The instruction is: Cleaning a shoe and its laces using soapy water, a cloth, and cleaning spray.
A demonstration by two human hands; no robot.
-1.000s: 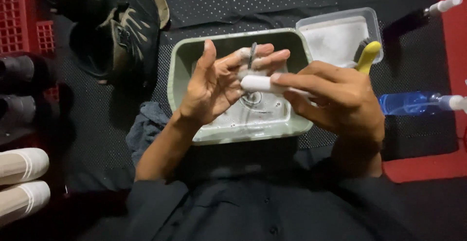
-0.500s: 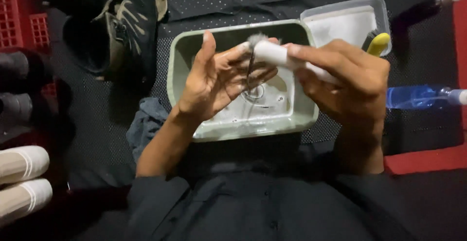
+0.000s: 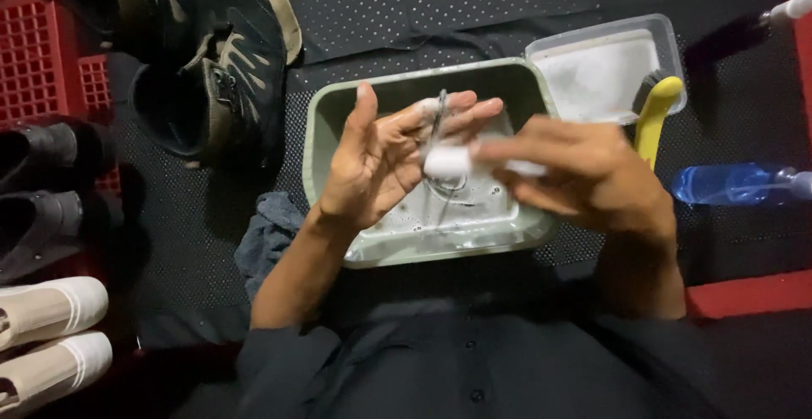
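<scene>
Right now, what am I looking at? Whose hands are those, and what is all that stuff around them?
There is one picture, taken by a camera on a person's head, looking down at their own two hands. The left hand holds a thin dark lace over a pale green tub with a little water in it. The right hand holds a small white brush-like tool against the lace. Nearby lie a yellow-handled brush, a clear tray, a blue spray bottle, a dark shoe and a red crate.

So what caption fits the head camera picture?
Left hand holds a wet lace over a green basin; right hand grips a white brush.
</scene>
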